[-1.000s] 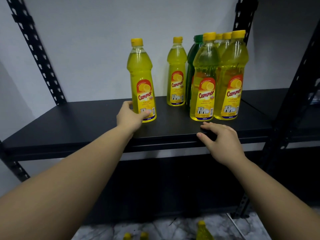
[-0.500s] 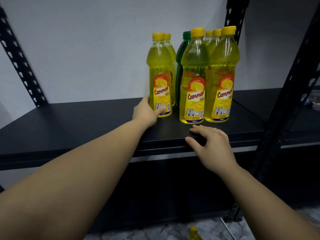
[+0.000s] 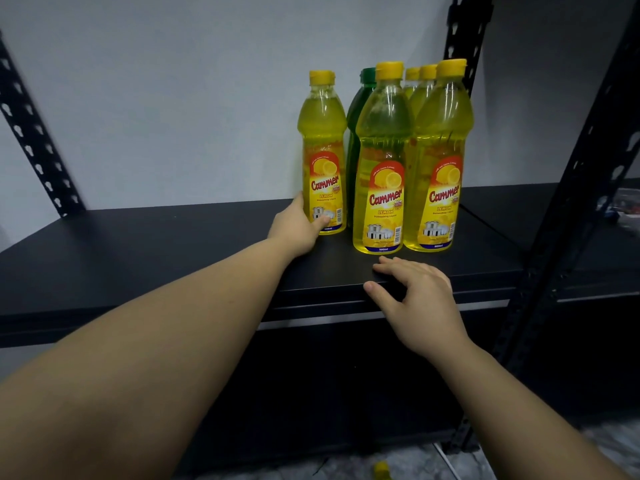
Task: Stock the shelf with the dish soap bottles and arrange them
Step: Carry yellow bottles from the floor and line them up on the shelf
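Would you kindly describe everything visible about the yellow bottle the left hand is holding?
The leftmost yellow bottle is clear plastic filled with yellow liquid, topped by a yellow cap. Its red and yellow label reads Cammer Lemon. It stands upright on the black shelf, left of the other bottles. The left hand grips its base, thumb across the label's lower edge.

green bottle (image 3: 356, 133): mostly hidden behind the front yellow bottles; only cap and left shoulder show.
rear yellow bottles (image 3: 420, 81): just caps and necks visible, count unclear.
left hand (image 3: 294, 226): fingers hidden behind the leftmost bottle (image 3: 323, 157).
floor bottle (image 3: 381, 470): at 6 o'clock, blurred.
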`<action>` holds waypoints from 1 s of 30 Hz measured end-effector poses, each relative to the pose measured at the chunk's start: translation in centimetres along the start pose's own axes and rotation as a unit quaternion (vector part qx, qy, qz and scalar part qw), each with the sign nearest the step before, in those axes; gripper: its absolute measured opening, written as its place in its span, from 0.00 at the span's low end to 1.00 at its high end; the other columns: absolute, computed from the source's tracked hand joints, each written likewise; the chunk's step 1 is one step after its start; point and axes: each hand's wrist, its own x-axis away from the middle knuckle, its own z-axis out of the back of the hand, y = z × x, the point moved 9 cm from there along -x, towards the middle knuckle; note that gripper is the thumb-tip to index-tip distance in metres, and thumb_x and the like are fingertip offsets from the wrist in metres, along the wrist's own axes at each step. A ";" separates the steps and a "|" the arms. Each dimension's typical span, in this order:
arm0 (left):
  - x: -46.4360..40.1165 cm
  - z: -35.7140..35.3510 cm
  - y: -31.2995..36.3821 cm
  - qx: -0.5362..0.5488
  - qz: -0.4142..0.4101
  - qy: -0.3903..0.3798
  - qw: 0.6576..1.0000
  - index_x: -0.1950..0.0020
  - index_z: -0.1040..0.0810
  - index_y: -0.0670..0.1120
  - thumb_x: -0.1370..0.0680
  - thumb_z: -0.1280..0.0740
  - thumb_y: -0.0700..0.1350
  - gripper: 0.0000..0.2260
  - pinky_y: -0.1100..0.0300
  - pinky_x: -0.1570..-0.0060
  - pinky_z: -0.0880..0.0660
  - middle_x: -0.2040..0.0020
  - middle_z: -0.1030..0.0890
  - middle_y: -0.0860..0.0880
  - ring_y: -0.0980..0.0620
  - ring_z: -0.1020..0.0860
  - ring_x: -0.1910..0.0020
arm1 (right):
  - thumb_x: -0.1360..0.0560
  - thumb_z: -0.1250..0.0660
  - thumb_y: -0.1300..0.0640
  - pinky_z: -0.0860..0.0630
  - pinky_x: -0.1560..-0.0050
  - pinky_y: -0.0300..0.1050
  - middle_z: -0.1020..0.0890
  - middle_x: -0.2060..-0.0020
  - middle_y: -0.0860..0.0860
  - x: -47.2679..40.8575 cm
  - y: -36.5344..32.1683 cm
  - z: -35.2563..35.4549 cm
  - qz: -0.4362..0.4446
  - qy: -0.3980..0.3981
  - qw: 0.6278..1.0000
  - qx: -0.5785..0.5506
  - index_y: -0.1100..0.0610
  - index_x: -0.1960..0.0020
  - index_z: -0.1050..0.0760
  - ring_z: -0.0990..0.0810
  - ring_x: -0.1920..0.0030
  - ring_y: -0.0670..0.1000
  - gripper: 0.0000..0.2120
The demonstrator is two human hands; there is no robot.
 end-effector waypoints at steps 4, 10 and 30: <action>1.4 0.3 -0.7 -0.036 0.026 -0.033 0.998 0.16 0.44 0.45 0.18 0.29 0.56 0.38 0.49 0.32 0.28 0.22 0.29 0.44 0.42 0.28 0.25 | 0.22 0.31 0.41 0.44 0.24 0.49 0.22 0.31 0.43 0.1 0.0 -0.1 0.007 -0.007 1.000 0.010 0.47 0.31 0.21 0.29 0.28 0.45 0.21; 8.1 3.1 -1.0 -0.087 -0.019 0.005 0.996 0.20 0.34 0.49 0.21 0.29 0.61 0.34 0.49 0.30 0.29 0.23 0.28 0.47 0.46 0.28 0.25 | 0.20 0.35 0.38 0.52 0.21 0.48 0.27 0.26 0.45 1.3 -0.9 -0.7 0.022 -0.011 0.996 0.085 0.48 0.26 0.27 0.34 0.23 0.45 0.26; 29.3 -4.8 -14.8 -0.127 0.012 -0.027 0.991 0.14 0.48 0.48 0.18 0.37 0.64 0.38 0.43 0.17 0.52 0.14 0.45 0.47 0.47 0.49 0.15 | 0.17 0.45 0.35 0.42 0.22 0.57 0.38 0.19 0.51 15.8 0.5 -12.0 -0.064 -0.073 0.993 0.061 0.52 0.18 0.41 0.42 0.20 0.52 0.33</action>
